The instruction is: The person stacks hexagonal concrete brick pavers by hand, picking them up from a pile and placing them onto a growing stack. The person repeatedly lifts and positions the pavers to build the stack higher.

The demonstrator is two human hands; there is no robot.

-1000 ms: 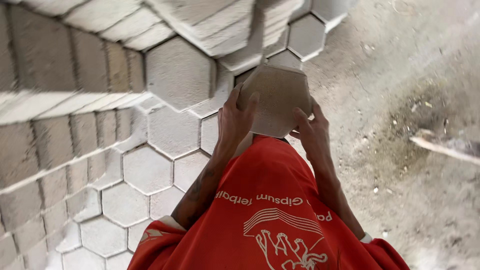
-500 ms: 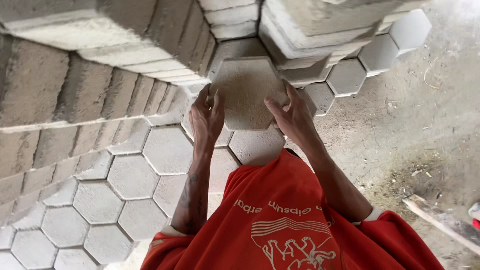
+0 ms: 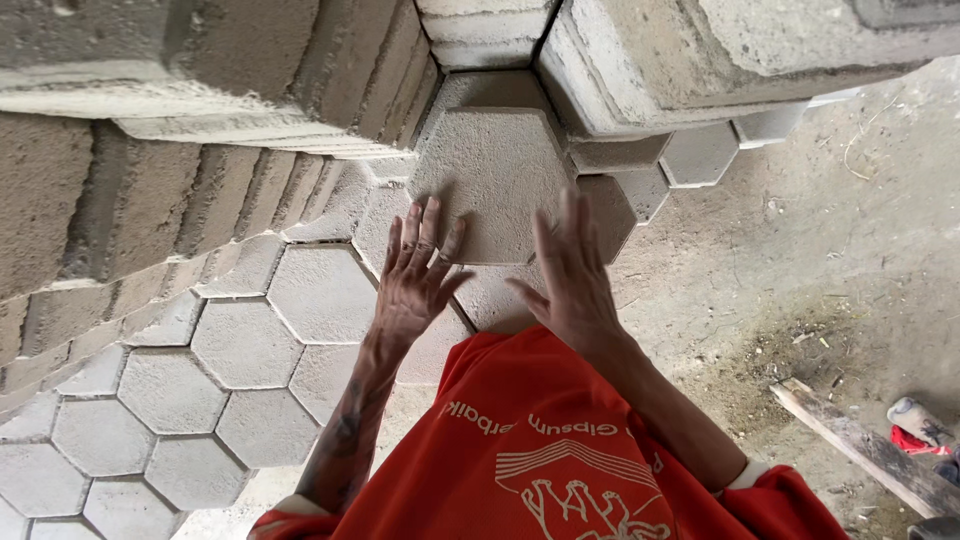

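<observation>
A grey hexagonal concrete paver lies flat on a low stack, wedged between taller stacks of the same blocks. My left hand is flat with its fingers spread, the fingertips resting on the paver's lower left edge. My right hand is also spread, with its fingers over the paver's lower right edge. Neither hand grips the paver. My red shirt fills the bottom of the view.
Tall stacks of hexagonal pavers rise at the left and top. Lower rows of pavers spread to the left. Bare dirt floor lies to the right, with a wooden plank and a red-and-white object at the lower right.
The paver was held up in both hands, then carried forward and set on the low stack. Both hands have let go and spread open at its near edges.
</observation>
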